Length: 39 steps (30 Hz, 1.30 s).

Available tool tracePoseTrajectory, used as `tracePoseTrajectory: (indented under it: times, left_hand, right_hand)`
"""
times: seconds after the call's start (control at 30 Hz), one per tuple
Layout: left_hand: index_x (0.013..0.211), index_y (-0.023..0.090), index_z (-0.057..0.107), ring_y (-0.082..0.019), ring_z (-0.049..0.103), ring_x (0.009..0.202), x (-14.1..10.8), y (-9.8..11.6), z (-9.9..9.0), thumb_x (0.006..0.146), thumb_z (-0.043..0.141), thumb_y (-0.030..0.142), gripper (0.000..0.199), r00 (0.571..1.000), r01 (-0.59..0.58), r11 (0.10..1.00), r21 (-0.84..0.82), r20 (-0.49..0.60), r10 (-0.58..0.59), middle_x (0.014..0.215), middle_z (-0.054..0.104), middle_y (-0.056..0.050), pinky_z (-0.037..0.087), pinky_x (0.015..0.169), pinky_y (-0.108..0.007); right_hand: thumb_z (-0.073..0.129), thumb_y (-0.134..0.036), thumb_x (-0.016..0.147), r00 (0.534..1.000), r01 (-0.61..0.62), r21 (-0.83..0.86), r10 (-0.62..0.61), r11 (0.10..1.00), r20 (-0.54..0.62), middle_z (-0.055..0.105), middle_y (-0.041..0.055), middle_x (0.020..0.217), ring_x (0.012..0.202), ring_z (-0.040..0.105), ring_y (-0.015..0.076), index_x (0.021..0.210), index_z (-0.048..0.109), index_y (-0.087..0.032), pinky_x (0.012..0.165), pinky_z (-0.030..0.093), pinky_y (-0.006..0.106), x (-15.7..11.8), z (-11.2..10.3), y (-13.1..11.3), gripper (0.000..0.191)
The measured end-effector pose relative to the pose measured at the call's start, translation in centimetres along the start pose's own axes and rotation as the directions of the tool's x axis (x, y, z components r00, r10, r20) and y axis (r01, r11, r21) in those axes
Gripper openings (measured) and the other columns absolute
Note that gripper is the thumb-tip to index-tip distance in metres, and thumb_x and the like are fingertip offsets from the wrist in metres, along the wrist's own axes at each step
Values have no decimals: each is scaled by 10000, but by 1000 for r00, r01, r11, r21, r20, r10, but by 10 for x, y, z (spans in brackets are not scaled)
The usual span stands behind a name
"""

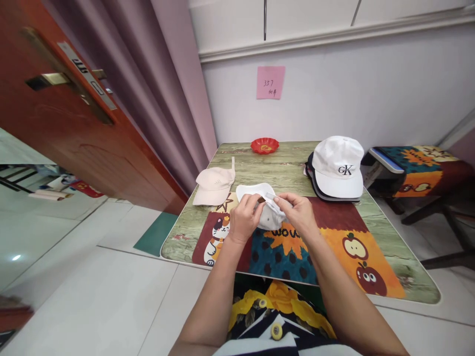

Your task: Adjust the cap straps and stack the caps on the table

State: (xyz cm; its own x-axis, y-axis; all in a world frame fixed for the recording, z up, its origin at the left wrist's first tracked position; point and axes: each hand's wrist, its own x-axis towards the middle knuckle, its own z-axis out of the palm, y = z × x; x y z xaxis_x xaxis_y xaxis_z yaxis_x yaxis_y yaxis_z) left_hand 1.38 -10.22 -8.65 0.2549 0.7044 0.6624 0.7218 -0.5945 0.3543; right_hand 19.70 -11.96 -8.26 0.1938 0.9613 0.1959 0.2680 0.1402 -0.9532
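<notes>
A white baseball cap (271, 220) lies on the table between my hands, its brim pointing away from me. My left hand (245, 217) is closed in a pinch on a small dark brown piece (261, 200) at the cap's back opening; its exact kind is too small to make out. Between the thumb and fingers of my right hand (301, 213) is the cap's white strap (272, 197). The fingertips of both hands are close together above the cap. A pale pink cap (213, 186) rests to the left, its strap sticking up.
At the right stands a stack of caps, a white cap with black letters (337, 163) on top of dark ones. A red scalloped dish (264, 145) sits at the table's far edge. Under my hands lies a colourful printed mat (371, 247). A stool (426, 168) and a wooden door (111, 138) flank the table.
</notes>
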Motion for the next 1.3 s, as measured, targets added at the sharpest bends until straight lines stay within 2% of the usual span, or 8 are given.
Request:
tracePoseTrajectory:
  times: [0.1, 0.17, 0.33, 0.43, 0.63, 0.97, 1.17, 1.3]
  left_hand:
    - [1159, 199, 692, -206, 703, 1033, -1, -4, 2, 981, 575, 289, 231, 997, -74, 997, -3, -30, 74, 1126, 732, -105, 550, 835, -276]
    - [1185, 215, 700, -215, 688, 1120, 1, -6, 3, 974, 589, 276, 247, 995, -88, 993, -82, -46, 85, 1219, 712, -108, 561, 919, -307]
    - [1137, 223, 749, -213, 706, 1080, 7, -9, 0, 932, 656, 250, 227, 1000, -12, 922, -387, -14, 8, 1154, 751, -90, 568, 970, -356]
    - [1123, 215, 762, -216, 722, 1041, 7, -8, 0, 912, 680, 239, 227, 998, 55, 886, -461, 18, -53, 1126, 769, -94, 575, 949, -360]
    - [1097, 215, 773, -217, 741, 960, 5, -7, 0, 888, 705, 239, 221, 992, 122, 878, -463, 22, -126, 1083, 785, -92, 593, 884, -354]
    - [1085, 210, 770, -212, 736, 991, 7, -6, -9, 890, 698, 205, 208, 994, 101, 885, -455, 84, -70, 1089, 783, -84, 580, 923, -351]
    - [1083, 224, 763, -215, 733, 1008, 9, -4, -11, 894, 695, 202, 202, 995, 74, 901, -427, 86, -41, 1089, 783, -76, 572, 931, -361]
    - [1082, 221, 757, -208, 729, 976, 8, -5, -12, 895, 691, 200, 199, 995, 75, 904, -422, 85, -43, 1085, 778, -77, 572, 911, -354]
  right_hand:
    - [690, -497, 809, 999, -8, -10, 9, 1000, 32, 730, 33, 748, 706, 625, 195, 818, 777, -197, 631, 440, 271, 0, 1, 2, 312]
    - [688, -492, 803, 999, -26, 11, 25, 1000, 47, 702, 22, 704, 651, 588, 177, 784, 758, -197, 592, 412, 264, -1, 0, 0, 304]
    - [689, -495, 781, 992, -120, 128, 114, 984, 54, 568, -27, 548, 476, 408, 112, 684, 670, -196, 491, 313, 255, -2, -1, -7, 315]
    - [694, -496, 766, 989, -142, 154, 134, 978, 60, 520, -42, 499, 442, 364, 102, 661, 646, -197, 469, 287, 255, -3, 1, -8, 320]
    - [692, -503, 751, 987, -150, 152, 139, 977, 82, 539, -37, 507, 439, 363, 99, 675, 655, -192, 466, 279, 252, -4, 3, -13, 323]
    - [670, -520, 761, 987, -128, 83, 119, 988, 108, 569, -15, 547, 469, 360, 103, 669, 672, -186, 482, 260, 249, -6, -1, -13, 346]
    - [678, -513, 759, 991, -124, 98, 118, 987, 66, 575, -12, 567, 488, 365, 101, 677, 674, -182, 498, 261, 249, -7, 0, -17, 341]
    - [679, -506, 760, 987, -130, 110, 118, 985, 109, 575, -15, 572, 495, 381, 103, 678, 674, -181, 499, 277, 247, -8, -1, -19, 335]
